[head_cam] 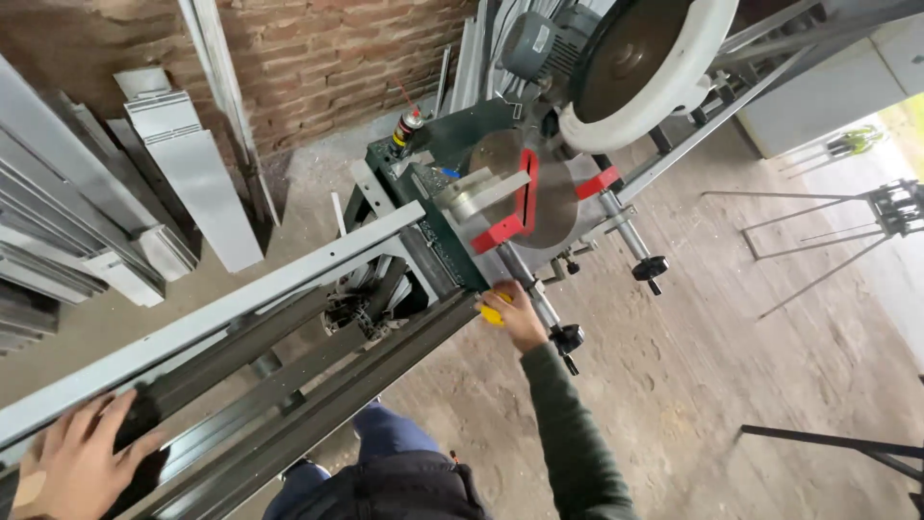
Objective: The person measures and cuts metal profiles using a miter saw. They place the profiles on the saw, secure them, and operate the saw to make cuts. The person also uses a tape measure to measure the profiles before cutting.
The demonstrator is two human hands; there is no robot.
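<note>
A long grey metal profile (pixel 221 318) lies on the feed rail of a green mitre saw (pixel 462 183). My left hand (pixel 82 467) rests spread over the near end of the rail, on a black part. My right hand (pixel 515 313) reaches to the saw table's front edge and holds a small yellow object (pixel 493 312), probably a tape measure, against the profile's end. The saw's round blade and white guard (pixel 640 67) are raised above the table. Red clamps (pixel 520 207) with black-knobbed handles (pixel 651 268) stand over the table.
Grey profile offcuts (pixel 183 173) lean on the brick wall at left. A spray can (pixel 407 128) stands on the saw's rear. Thin metal stands (pixel 828 231) are on the wooden floor at right. A dark bar (pixel 837 443) lies at lower right.
</note>
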